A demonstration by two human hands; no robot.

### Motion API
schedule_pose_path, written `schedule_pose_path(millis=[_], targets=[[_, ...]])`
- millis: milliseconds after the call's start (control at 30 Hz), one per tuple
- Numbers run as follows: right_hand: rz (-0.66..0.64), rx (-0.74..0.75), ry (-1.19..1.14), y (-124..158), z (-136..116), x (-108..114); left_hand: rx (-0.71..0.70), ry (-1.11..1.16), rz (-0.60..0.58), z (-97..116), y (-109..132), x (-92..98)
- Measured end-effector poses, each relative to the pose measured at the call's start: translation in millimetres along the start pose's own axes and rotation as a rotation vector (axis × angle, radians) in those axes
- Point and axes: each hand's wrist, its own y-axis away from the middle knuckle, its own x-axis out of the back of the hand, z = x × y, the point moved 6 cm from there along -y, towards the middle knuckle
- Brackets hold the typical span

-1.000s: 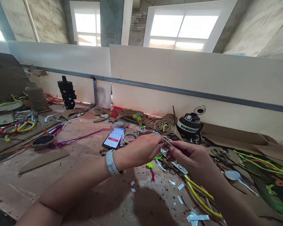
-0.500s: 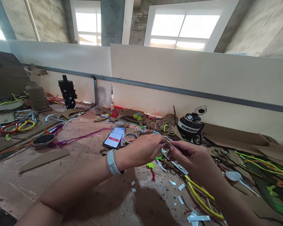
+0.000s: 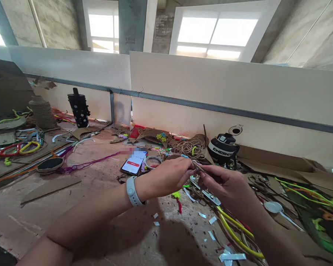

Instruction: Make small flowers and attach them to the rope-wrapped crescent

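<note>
My left hand (image 3: 173, 171), a pale blue band on its wrist, is closed with thumb and fingers pinched together. My right hand (image 3: 224, 183) meets it from the right, its fingertips also pinched. Between them runs a short stretch of brown twine (image 3: 199, 167), held by both hands; most of it is hidden by the fingers. Scissors with yellow handles (image 3: 235, 236) lie under my right hand, their blades pointing away from me. Just below my left hand rests a yellow-green knotted cord piece with a red tail (image 3: 179, 203).
A lit phone (image 3: 133, 162) and a tape roll (image 3: 153, 162) lie beyond my left wrist. Behind my hands are a loose twine heap (image 3: 190, 147) and a black bottle (image 3: 223, 150). White scraps (image 3: 212, 220) dot the table front. A white spoon (image 3: 274, 207) lies right.
My hands stay together on the twine, with only a slight shift of the fingers. The whole view has moved very slightly.
</note>
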Motion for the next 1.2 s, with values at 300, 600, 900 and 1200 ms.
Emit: schedule_pose_path(millis=[300,600,900,1200], targets=[[-0.026,-0.029,-0.080,0.7,4.6,-3.2,0.050,-0.036,-0.028,-1.3,-1.9,-1.9],[-0.033,-0.048,-0.133,0.4,9.0,-3.5,0.049,0.008,0.032,-3.2,-2.4,0.5],[-0.003,-0.045,-0.069,-0.4,7.8,-3.3,0.043,-0.002,0.031,-3.6,-3.4,-1.4],[0.023,-0.007,-0.023,0.4,-0.4,0.7,0.046,0.019,0.038,-4.2,-3.0,-4.0]])
